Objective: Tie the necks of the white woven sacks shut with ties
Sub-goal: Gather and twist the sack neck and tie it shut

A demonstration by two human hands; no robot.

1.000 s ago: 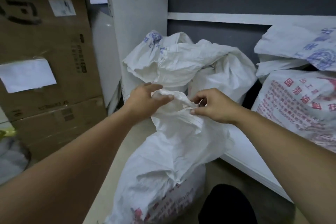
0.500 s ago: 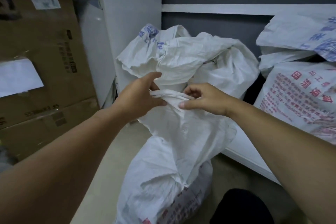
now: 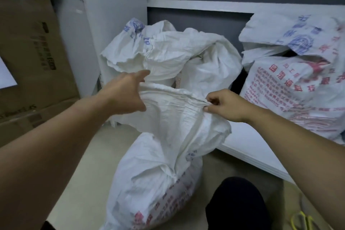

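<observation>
A white woven sack (image 3: 158, 173) with red print stands on the floor in front of me, its top edge stretched out flat between my hands. My left hand (image 3: 125, 95) holds the left end of the sack's mouth, thumb under the fold and forefinger pointing away. My right hand (image 3: 227, 104) pinches the gathered right end of the mouth between thumb and fingers. Some yellow ties (image 3: 302, 220) lie on the floor at the lower right.
More white sacks (image 3: 168, 52) slump open behind, and a printed sack (image 3: 298, 87) sits on a low white shelf (image 3: 252, 147) at the right. Cardboard boxes (image 3: 31, 52) stack at the left. A white panel (image 3: 112, 9) stands behind. My dark knee (image 3: 237, 203) is at the bottom.
My hands have moved apart, spreading the sack's bunched mouth into a flat, wide band. The right hand slid to the right end; the left forefinger has straightened.
</observation>
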